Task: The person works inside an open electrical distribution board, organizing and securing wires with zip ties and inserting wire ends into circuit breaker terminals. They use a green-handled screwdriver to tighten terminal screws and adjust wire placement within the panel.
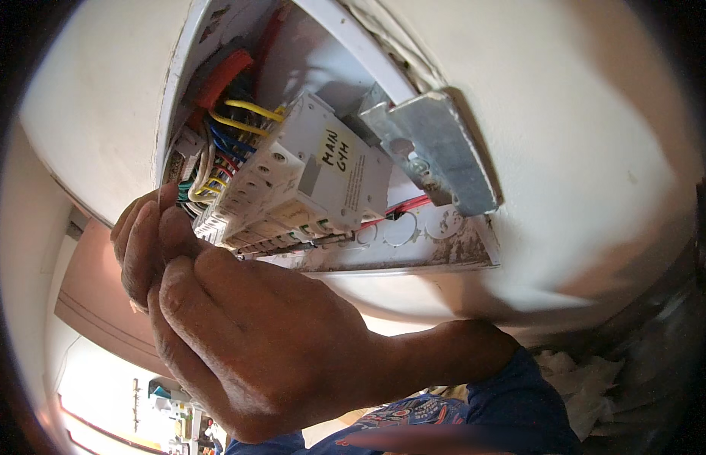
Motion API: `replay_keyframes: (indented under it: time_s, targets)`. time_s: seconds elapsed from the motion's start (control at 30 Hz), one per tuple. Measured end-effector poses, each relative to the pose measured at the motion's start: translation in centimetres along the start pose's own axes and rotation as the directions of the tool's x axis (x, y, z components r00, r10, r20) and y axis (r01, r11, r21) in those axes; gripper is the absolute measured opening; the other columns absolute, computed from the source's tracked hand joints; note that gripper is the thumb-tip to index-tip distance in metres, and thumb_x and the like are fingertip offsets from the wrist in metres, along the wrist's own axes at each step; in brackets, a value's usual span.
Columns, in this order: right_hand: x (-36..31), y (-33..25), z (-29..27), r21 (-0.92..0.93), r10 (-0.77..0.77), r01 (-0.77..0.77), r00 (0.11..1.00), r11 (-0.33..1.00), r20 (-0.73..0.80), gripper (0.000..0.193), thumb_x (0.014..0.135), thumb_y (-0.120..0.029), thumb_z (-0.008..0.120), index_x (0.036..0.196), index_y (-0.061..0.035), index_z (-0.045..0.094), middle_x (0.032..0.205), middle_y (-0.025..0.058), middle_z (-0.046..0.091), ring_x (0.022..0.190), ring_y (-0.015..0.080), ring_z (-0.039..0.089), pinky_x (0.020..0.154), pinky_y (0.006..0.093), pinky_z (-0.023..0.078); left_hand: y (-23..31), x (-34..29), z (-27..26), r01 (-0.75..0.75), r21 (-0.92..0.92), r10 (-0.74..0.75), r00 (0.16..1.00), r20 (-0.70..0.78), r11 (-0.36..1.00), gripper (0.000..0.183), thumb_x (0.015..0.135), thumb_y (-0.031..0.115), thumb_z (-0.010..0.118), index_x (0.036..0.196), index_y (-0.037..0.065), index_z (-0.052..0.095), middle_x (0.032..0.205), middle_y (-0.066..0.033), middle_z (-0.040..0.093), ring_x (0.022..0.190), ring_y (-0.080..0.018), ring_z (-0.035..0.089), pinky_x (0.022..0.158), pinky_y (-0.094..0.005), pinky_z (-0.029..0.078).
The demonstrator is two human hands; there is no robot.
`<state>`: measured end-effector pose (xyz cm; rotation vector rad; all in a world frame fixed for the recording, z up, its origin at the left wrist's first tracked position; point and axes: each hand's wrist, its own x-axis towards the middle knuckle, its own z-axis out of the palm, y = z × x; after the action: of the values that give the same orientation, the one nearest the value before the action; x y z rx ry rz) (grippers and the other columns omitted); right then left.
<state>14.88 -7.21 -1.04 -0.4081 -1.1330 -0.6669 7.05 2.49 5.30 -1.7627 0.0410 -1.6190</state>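
My right hand [269, 341] reaches in from the right, with its fingers curled and pressed together. Its fingertips meet my left hand [141, 239], whose fingers are also bent inward. Whatever the two pinch, if anything, is hidden between the fingers. Both are in front of the lower left side of an open electrical panel box [436, 246] set in a wall. Just beyond the fingers stands a row of white circuit breakers [292, 171], the largest bearing a yellow handwritten label [335, 150]. Yellow wires [243, 117] and blue, red, white and green ones run into their terminals.
A bent metal plate [436, 148] is fixed across the box's right corner. An orange-red conduit [224, 76] enters at upper left. Red wires [406, 205] pass behind the breakers. A brown panel [114, 303] and cluttered shelves [178, 425] lie at lower left, pale plastic sheeting [580, 383] at lower right.
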Motion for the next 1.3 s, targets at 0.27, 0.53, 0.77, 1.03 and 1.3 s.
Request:
replay_keyframes:
  time_s: [0.27, 0.53, 0.77, 1.03, 1.3]
  targets:
    - [-0.7, 0.0, -1.2, 0.107, -0.025, 0.033, 0.997, 0.994, -0.072, 0.043, 0.081, -0.016, 0.07, 0.108, 0.0175, 0.066, 0.092, 0.0276, 0.069, 0.088, 0.0367, 0.07, 0.081, 0.0454, 0.063, 0.2, 0.2, -0.2, -0.003, 0.006, 0.003, 1.0, 0.0, 1.0, 0.024, 0.089, -0.011, 0.078, 0.112, -0.006, 0.075, 0.103, -0.0231, 0.077, 0.096, -0.0293, 0.076, 0.079, -0.0353, 0.065]
    - [-5.1, 0.0, -4.1, 0.256, 0.122, -0.168, 0.975, 0.952, 0.186, 0.029, 0.087, -0.006, 0.084, 0.109, 0.0077, 0.072, 0.099, 0.0215, 0.074, 0.084, 0.0303, 0.077, 0.071, 0.0352, 0.066, -0.1, 0.0, -0.5, -0.008, 0.019, 0.008, 1.0, 0.011, 1.0, 0.025, 0.088, -0.012, 0.078, 0.112, -0.006, 0.074, 0.103, -0.0239, 0.077, 0.096, -0.0298, 0.076, 0.078, -0.0354, 0.065]
    - [-8.0, 0.5, -4.9, 0.22, 0.2, -0.248, 0.955, 0.943, 0.22, 0.036, 0.083, -0.012, 0.091, 0.108, 0.0055, 0.071, 0.097, 0.0181, 0.073, 0.081, 0.0283, 0.077, 0.069, 0.0363, 0.066, -0.1, -0.4, -0.9, 0.009, 0.055, -0.009, 1.0, 0.0, 0.998, 0.025, 0.088, -0.013, 0.078, 0.112, -0.007, 0.074, 0.102, -0.0245, 0.077, 0.096, -0.0303, 0.076, 0.078, -0.0355, 0.065]
    - [-9.9, -0.3, -5.0, 0.207, 0.233, -0.3, 0.926, 0.931, 0.297, 0.041, 0.085, -0.013, 0.084, 0.114, 0.0091, 0.067, 0.097, 0.0192, 0.069, 0.082, 0.0294, 0.07, 0.068, 0.038, 0.061, -0.5, 0.3, -1.1, -0.191, -0.05, 0.193, 0.98, 0.041, 0.98, 0.029, 0.086, -0.016, 0.077, 0.114, -0.008, 0.074, 0.102, -0.0243, 0.077, 0.1, -0.03, 0.075, 0.078, -0.0345, 0.066]
    - [-11.0, 0.1, -5.0, 0.175, 0.268, -0.34, 0.903, 0.924, 0.336, 0.041, 0.083, -0.017, 0.088, 0.111, 0.0058, 0.068, 0.098, 0.0174, 0.069, 0.082, 0.0285, 0.07, 0.069, 0.0354, 0.06, -0.9, 0.3, -1.0, -0.115, 0.166, 0.109, 0.993, 0.041, 0.979, 0.018, 0.089, -0.012, 0.076, 0.107, -0.011, 0.077, 0.109, -0.0224, 0.079, 0.098, -0.0302, 0.078, 0.083, -0.0374, 0.068]
